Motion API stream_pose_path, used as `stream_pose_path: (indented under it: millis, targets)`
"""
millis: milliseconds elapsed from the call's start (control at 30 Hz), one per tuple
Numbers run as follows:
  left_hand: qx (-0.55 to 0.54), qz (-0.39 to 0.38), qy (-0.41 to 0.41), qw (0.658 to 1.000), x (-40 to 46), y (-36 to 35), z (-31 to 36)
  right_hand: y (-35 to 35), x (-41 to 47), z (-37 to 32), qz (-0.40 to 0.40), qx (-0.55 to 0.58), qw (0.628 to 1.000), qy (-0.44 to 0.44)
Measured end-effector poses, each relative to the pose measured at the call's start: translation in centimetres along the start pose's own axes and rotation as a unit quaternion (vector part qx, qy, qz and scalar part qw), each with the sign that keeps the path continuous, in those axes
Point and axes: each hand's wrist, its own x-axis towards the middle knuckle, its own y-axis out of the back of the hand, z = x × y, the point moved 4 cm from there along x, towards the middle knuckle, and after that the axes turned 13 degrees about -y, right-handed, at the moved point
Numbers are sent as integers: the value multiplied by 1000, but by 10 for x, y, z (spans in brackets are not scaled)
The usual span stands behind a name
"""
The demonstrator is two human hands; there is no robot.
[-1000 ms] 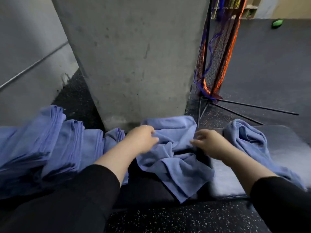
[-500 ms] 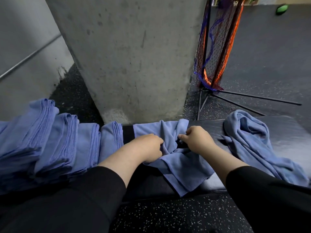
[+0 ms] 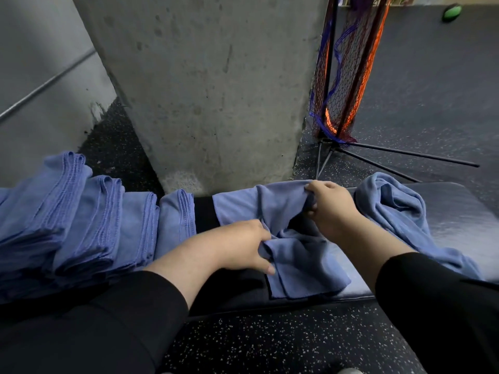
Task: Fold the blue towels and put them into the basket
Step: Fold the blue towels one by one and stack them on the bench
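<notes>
Head view: at the centre of the frame, a blue towel (image 3: 291, 255) is lying crumpled on a dark padded bench (image 3: 459, 211). The left hand (image 3: 243, 247) is pinching its lower fold, and the right hand (image 3: 330, 205) is gripping its upper edge. Folded towels (image 3: 89, 220) are lying in a row at the left. Another loose towel (image 3: 399, 211) is lying at the right.
</notes>
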Motion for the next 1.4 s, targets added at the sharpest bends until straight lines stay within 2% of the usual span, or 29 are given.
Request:
stream_pose_path:
  millis: [133,233,300,333,367,433,500,600,667,700,767,833,900,933,1000,1067,1133,1167,1233,1267,1333,1400]
  targets:
    - [37,77,10,996,2,4,0,10,4,-9,-29,77,997,2]
    - [14,118,19,993,-4,22,1,14,0,-10,-109,99,988,-51]
    - [23,128,5,991,-12,33,1,15,-8,-6,-118,-37,991,-50]
    - [31,132,3,991,-16,38,-2,19,-7,-6,-80,-119,989,-21]
    - [35,134,7,990,-20,43,-5,24,-4,-11,-29,-155,987,19]
    - [34,115,24,993,-29,49,-13,38,-2,-25,41,-96,992,66]
    - [43,46,43,997,-37,45,-19,50,1,-28,33,-25,997,62]
    - [66,-120,53,989,-44,23,-13,45,-7,0,-86,-92,992,-24]
    - [72,-174,68,980,-44,15,-6,42,-9,14,-83,-175,980,-43]
    - [69,-169,73,980,-41,17,-2,43,-8,12,-53,-188,980,-25]
    - [53,-104,75,990,-34,24,5,46,-4,-1,13,-171,985,32]
    - [28,-37,73,996,-23,25,6,50,-1,-10,18,-88,995,42]
    - [19,-60,76,995,-17,12,5,50,-3,-8,-30,-33,999,15]
    - [26,-94,80,992,-15,2,3,48,-5,-3,-58,-50,997,2]
    - [49,-139,87,985,-10,-14,-2,46,-8,9,-89,-147,985,-4]
    - [57,-130,102,985,-2,-19,-8,43,-9,10,-61,-228,971,41]
    - [67,-121,115,984,6,-19,-14,45,-1,0,-7,-183,980,79]
    - [71,-120,120,983,9,-20,-16,47,-1,-7,-4,-102,992,71]
    - [74,-113,131,982,14,-23,-20,49,5,-10,-51,58,997,29]
    - [72,-107,137,982,16,-25,-21,47,4,-8,-74,58,995,9]
    - [68,-89,147,983,19,-25,-23,42,0,6,-98,-96,990,-23]
    - [63,-71,154,983,22,-23,-25,41,0,23,-102,-233,966,-49]
